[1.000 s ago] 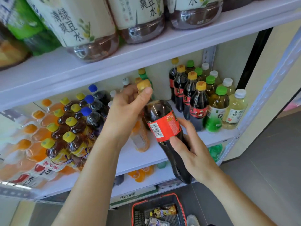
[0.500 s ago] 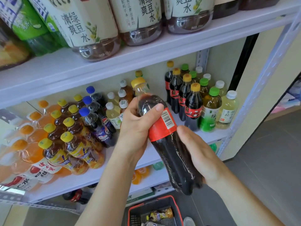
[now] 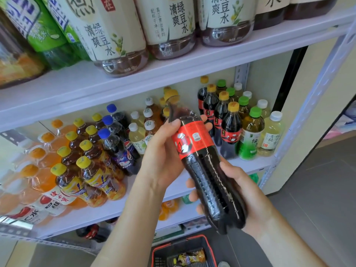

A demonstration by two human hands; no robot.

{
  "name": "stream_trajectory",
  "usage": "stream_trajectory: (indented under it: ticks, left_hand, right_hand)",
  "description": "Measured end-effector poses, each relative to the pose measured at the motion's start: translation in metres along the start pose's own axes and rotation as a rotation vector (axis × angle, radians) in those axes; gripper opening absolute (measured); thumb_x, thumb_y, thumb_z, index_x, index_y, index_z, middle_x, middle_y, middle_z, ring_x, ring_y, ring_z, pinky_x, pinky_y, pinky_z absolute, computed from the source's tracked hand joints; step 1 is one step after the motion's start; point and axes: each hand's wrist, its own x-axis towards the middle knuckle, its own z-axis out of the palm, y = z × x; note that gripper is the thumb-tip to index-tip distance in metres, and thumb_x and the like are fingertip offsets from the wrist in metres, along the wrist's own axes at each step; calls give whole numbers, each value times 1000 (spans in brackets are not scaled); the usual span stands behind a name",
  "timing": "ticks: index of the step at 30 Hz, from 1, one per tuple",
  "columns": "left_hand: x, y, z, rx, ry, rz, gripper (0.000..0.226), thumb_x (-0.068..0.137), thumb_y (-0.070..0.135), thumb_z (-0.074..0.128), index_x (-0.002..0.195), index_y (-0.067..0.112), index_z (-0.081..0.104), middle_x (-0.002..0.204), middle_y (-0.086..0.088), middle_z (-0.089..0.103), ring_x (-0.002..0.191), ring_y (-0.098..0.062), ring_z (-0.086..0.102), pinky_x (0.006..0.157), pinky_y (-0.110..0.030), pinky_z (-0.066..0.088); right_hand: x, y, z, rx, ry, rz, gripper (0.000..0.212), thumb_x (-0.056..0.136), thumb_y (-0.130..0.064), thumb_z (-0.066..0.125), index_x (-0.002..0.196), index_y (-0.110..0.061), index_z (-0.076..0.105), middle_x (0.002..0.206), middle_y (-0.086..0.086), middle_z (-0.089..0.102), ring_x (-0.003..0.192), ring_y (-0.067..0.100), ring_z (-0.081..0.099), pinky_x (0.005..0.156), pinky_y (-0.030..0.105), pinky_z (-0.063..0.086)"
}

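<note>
1 cola btl [image 3: 194, 139] is held tilted, cap up, in front of the white mid shelf [image 3: 250, 167]. Label is gripped by left hand [image 3: 163, 157]; base is gripped by right hand [image 3: 244, 191]. Counted at shelf's right end: 4 yellow-cap colas [image 3: 230, 130], 4 green-cap btls [image 3: 250, 135], 4 white-cap btls [image 3: 271, 137]. 1 red basket [image 3: 179, 241] is seen below on grey floor [image 3: 317, 189].

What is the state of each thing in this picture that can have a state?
cola bottle: capped, tilted, held in the air by both hands.
left hand: grips the bottle at its red label.
right hand: holds the bottle's lower part.
basket: holds a drink bottle lying flat.
standing colas: upright, capped.
</note>
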Motion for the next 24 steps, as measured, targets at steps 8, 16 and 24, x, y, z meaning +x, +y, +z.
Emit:
stream_trajectory:
  ticks: [8,16,24]
  left_hand:
    - [4,-1,5,256,196,164,50,71,20,78,117,11,62,94,-7,74,79,-20,71,69,-34,59]
    - [9,-5,5,445,329,232,56,72,32,84,119,11,61,100,-6,74,88,-20,73,75,-32,59]
    - [11,1,-16,-60,81,68,28,78,28,66,100,11,62,101,-16,70,101,-34,66,88,-44,54]
  right_hand:
    - [0,1,-9,-291,233,21,66,61,-66,77,110,-22,74,101,11,72,88,25,69,76,38,56]
    - [-4,9,0,-846,369,-245,55,72,-59,67,122,-49,45,90,9,69,83,38,61,78,55,52]
    - [-5,5,-21,-274,64,22,54,83,-43,71,130,-20,54,109,32,63,93,44,65,74,45,54]
